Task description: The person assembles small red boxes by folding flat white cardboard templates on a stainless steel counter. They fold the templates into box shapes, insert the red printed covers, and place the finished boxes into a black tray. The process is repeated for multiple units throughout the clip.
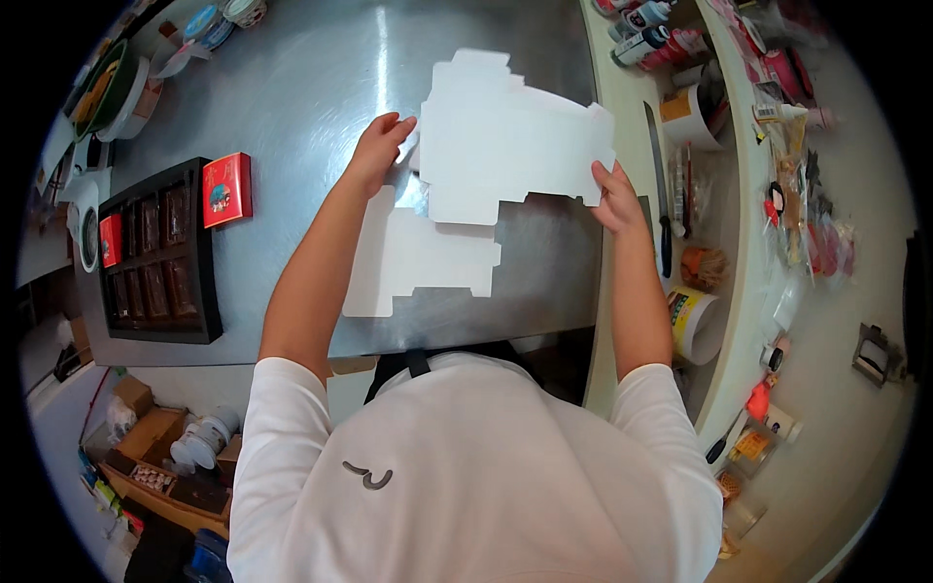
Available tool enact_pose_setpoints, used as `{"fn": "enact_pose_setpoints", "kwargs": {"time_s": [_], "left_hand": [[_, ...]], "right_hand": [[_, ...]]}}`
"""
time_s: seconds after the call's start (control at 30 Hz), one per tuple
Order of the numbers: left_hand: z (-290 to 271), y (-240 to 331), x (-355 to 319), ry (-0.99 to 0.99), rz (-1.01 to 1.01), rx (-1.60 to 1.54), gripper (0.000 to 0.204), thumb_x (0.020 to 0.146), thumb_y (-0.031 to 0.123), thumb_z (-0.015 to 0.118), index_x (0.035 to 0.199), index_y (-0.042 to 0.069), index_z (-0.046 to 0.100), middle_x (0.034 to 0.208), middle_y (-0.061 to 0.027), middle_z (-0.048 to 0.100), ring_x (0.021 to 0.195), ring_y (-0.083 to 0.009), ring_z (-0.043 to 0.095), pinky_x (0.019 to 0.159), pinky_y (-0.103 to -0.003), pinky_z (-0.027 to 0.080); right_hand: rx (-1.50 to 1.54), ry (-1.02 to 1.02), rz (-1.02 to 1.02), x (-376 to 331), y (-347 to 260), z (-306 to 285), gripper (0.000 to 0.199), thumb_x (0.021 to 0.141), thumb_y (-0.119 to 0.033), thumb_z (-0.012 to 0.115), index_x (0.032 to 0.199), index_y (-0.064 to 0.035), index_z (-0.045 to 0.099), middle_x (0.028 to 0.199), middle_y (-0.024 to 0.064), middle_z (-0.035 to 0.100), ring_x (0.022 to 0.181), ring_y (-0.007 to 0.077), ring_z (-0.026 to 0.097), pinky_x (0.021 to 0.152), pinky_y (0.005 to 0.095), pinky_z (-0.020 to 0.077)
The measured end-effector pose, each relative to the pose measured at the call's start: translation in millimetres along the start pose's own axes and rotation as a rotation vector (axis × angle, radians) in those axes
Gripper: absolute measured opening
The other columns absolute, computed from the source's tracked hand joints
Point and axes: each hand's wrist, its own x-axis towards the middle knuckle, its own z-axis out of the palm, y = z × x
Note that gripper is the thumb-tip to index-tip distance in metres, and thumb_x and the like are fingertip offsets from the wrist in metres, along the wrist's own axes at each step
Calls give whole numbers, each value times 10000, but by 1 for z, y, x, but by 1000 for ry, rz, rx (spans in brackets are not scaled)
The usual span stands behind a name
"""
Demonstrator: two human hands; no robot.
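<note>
The right hand has its fingers pinched on the right edge of a flat white cardboard box blank, thumb on top and the other fingers hidden under the sheet. The left hand sits at the blank's left edge with its fingers close together and slightly curled; they touch or nearly touch the card, but whether they grip it cannot be told from this view. Between the two hands the blank is held just over the far middle of the steel table, unfolded, its tabs and notches showing along the far and near edges.

A second white blank lies flat on the table just nearer the person, partly under the left forearm and overlapped at its far edge by the held one.

To handle the sheet well, it seems wise to keep both grips out at the edges and away from the crease lines, hold the card level so that it does not bow in the middle, and lift it free of the lower blank so that the two do not drag together.

Well to the left lies a black tray of dark wrapped pieces, with a red box just beside its far right corner. To the right, a side shelf holds a roll of tape, bottles and assorted small items.
</note>
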Motion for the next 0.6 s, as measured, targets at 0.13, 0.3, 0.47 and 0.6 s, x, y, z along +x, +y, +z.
{"fn": "enact_pose_setpoints", "kwargs": {"time_s": [0.13, 0.3, 0.47, 0.6], "left_hand": [[8, 36, -28, -250, -152, -298, 548, 918, 357, 526, 1306, -12, 410, 1244, -146, 518, 1149, -227, 506, 996, -385, 373], [10, 40, -41, -184, -9, -270, 461, 918, 281, 546, 1283, 15, 450, 1179, -114, 562, 1068, -190, 556, 900, -353, 454], [6, 32, -45, -62, 186, -201, 508, 899, 184, 564, 1355, 60, 376, 1162, -91, 570, 1034, -162, 569, 843, -303, 473], [1, 16, -40, 41, 368, -85, 613, 890, 147, 555, 1426, 101, 260, 1204, -103, 544, 1073, -154, 542, 828, -273, 463]], "right_hand": [[9, 11, 6, -4, 0, -3, 471, 892, -48, 538, 1331, -13, 371, 1284, 92, 488, 1175, 217, 478, 1014, 370, 386], [-30, 26, -24, -3, 4, -1, 431, 896, -53, 542, 1303, -9, 407, 1247, 92, 516, 1141, 216, 506, 993, 365, 409], [-49, 214, -77, 2, 13, -7, 386, 908, -58, 531, 1276, -7, 428, 1211, 97, 542, 1090, 218, 546, 947, 362, 449], [-16, 224, -79, 1, 16, 2, 340, 927, -108, 519, 1253, -39, 457, 1189, 80, 568, 1080, 197, 560, 931, 343, 459]]}}
